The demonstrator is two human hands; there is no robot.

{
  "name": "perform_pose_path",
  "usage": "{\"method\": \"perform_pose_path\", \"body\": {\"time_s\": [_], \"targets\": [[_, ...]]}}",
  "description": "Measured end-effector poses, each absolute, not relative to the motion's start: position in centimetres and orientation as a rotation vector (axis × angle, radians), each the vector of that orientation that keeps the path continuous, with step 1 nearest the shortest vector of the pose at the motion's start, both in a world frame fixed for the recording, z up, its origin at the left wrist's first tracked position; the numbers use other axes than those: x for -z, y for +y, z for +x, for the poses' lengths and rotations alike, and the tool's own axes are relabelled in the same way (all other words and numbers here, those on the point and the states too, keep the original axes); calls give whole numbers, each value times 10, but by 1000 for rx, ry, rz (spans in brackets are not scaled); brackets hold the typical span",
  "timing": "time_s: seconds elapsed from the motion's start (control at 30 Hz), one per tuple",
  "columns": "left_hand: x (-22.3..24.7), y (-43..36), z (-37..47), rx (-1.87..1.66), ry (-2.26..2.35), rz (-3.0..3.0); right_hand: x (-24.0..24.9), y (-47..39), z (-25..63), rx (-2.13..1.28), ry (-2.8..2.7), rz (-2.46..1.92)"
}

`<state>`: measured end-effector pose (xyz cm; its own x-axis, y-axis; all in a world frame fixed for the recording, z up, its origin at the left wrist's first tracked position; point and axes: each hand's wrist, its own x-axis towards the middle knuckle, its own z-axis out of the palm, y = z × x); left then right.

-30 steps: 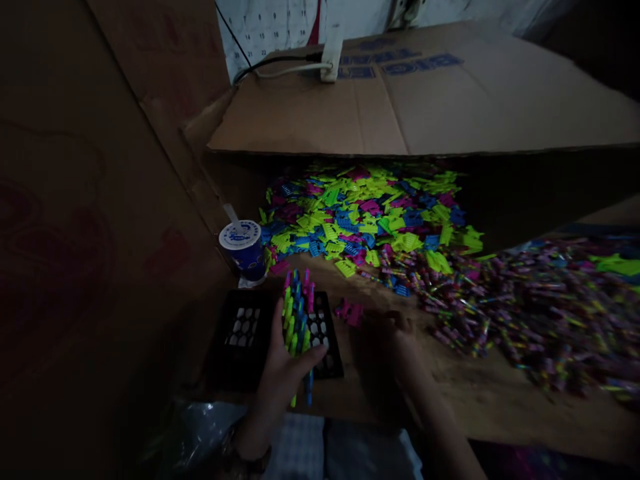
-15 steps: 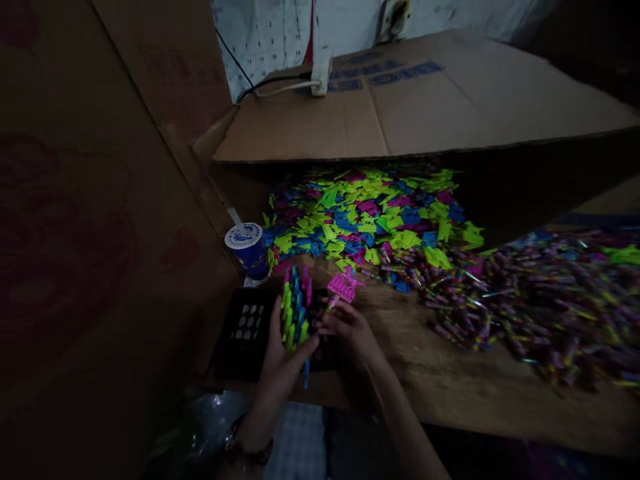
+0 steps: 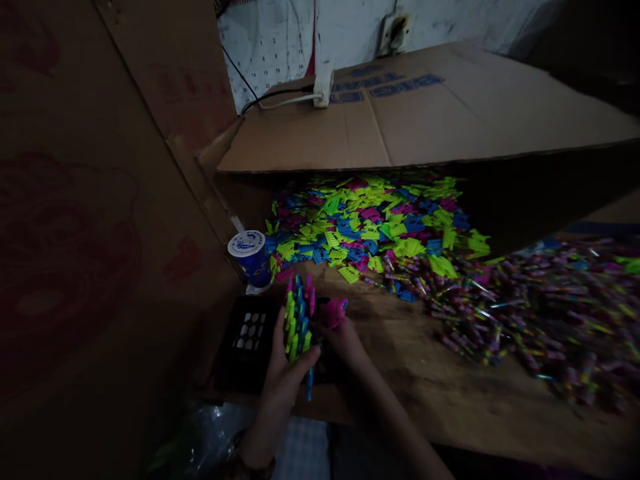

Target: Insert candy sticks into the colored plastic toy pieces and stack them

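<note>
My left hand (image 3: 287, 372) is closed around a bundle of plastic pieces (image 3: 299, 321) in yellow-green, blue and pink, held upright in rows above the table. Close beside it on the right, my right hand (image 3: 345, 340) grips a pink plastic piece (image 3: 334, 312) at its fingertips. The fingers are partly hidden behind that piece and in shadow. Beneath both hands lies a black tray (image 3: 227, 353) with rows of pale round spots showing on its left part.
A cardboard box (image 3: 310, 143) lies open at the back, with a heap of coloured plastic pieces (image 3: 370, 220) spilling out. Many small wrapped sticks (image 3: 505, 300) cover the wooden table (image 3: 400, 373) at right. A blue lidded cup (image 3: 253, 262) stands at back left.
The pink piece in my right hand has turned and dropped lower, nearer the bundle. My left hand keeps its hold. The whole view has shifted slightly.
</note>
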<state>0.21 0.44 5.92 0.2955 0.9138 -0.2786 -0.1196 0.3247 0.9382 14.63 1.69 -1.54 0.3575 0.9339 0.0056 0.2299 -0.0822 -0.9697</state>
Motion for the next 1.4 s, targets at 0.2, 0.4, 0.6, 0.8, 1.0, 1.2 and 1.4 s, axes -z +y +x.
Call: {"method": "perform_pose_path", "body": {"time_s": [0.2, 0.4, 0.6, 0.8, 1.0, 1.2, 1.4], "targets": [[-57, 4, 2, -842, 930, 964, 5, 21, 149, -714, -1383, -1726], [-54, 5, 0, -875, 898, 1015, 1, 30, 142, -654, -1623, -1802], [-51, 5, -1, -944, 869, 1089, -10, 31, 137, -550, -1735, -1796], [-75, 5, -20, -915, 743, 1123, -16, 23, 123, -460, -1725, -1710], [-108, 15, -91, -907, 814, 1211, -40, 30, 62, -501, -1661, -1495], [-105, 34, -143, -911, 1006, 1273, -22, 46, 4, -542, -1528, -1559], [-92, 37, -142, -833, 1191, 1377, 4, 44, -3, -513, -1454, -1592]]}}
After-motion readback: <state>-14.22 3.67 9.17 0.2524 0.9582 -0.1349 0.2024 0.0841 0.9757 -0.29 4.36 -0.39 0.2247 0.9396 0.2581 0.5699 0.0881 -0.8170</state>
